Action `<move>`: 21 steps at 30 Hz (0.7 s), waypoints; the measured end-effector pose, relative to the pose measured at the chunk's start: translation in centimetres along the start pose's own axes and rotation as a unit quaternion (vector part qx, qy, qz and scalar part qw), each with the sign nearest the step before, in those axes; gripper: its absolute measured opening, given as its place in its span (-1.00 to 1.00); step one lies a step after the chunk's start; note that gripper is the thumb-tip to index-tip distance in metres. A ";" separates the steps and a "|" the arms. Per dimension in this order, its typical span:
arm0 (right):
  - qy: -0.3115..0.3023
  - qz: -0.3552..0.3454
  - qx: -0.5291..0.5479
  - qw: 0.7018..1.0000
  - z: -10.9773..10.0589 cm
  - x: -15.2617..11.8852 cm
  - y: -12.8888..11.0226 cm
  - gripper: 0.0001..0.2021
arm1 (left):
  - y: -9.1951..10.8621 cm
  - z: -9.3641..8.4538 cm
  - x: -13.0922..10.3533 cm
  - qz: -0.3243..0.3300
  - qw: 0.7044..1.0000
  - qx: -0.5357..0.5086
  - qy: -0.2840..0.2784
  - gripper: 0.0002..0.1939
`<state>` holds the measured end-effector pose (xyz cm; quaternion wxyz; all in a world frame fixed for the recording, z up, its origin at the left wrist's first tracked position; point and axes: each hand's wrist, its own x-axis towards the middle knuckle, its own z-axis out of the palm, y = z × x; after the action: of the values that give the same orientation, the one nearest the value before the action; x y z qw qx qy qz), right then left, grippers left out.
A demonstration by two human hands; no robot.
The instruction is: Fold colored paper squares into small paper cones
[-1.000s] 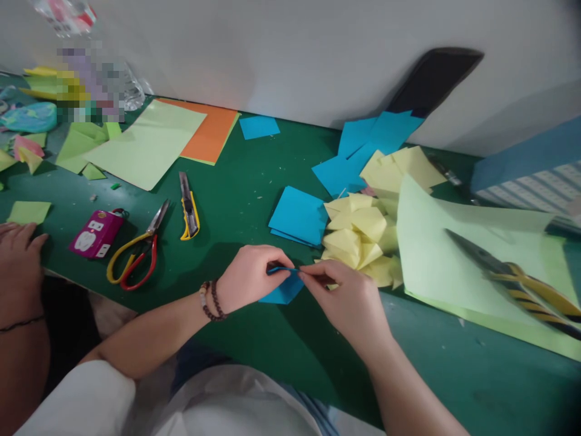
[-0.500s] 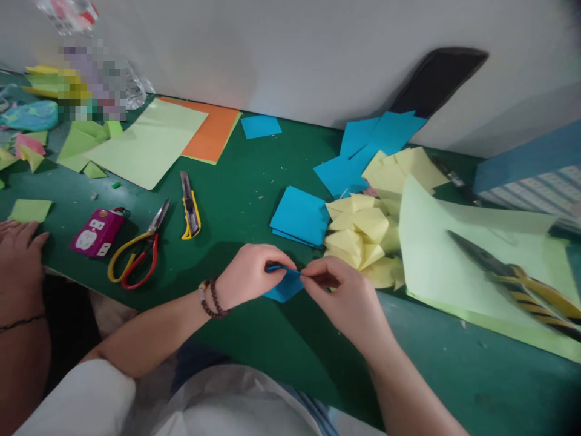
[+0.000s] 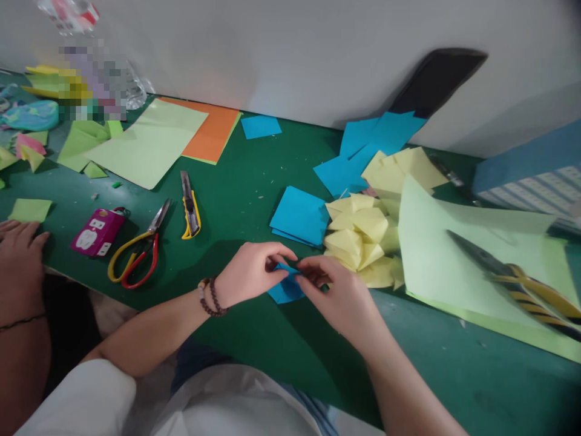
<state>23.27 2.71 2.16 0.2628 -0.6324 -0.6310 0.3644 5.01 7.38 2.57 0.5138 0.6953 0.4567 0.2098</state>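
A small folded piece of blue paper [image 3: 284, 292] is between my hands, low over the table's near side. My left hand [image 3: 252, 272] holds its left part, thumb on the near face, with the index finger arched above the top edge. My right hand [image 3: 340, 293] grips the right edge between thumb and fingers; part of the paper is hidden behind the fingertips. Just beyond lies a stack of blue paper squares [image 3: 299, 217]. Folded pale yellow paper pieces [image 3: 358, 233] are heaped to the right of that stack.
Scissors [image 3: 140, 254], a yellow utility knife [image 3: 190, 209] and a purple box [image 3: 97, 233] lie to the left. Another person's hand [image 3: 20, 242] rests at the far left. Black-and-yellow scissors [image 3: 517, 272] lie on green sheets [image 3: 445, 242]. A dark phone-like object [image 3: 440, 79] leans against the wall.
My fingers have loosened from the tight pinch at the paper's top edge. The left index finger has lifted slightly, and more of the paper's upper part shows.
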 end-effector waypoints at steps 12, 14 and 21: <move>0.096 0.068 0.089 0.989 -0.4 0.3 0.0 -0.82 | 0.3 -0.1 0.2 -0.056 0.983 -0.170 -0.032 -0.65; 0.082 0.070 0.082 0.991 -0.2 0.4 0.1 -0.82 | 0.2 0.0 0.2 -0.073 0.989 -0.128 -0.022 -0.73; 0.034 0.042 0.071 0.996 -0.1 0.4 -0.2 -0.88 | -0.1 0.0 0.1 -0.043 0.998 -0.035 -0.037 -0.75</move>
<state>23.20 3.13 2.28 0.3128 -0.6503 -0.5668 0.3974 5.01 7.48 2.52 0.5626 0.6641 0.4593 0.1776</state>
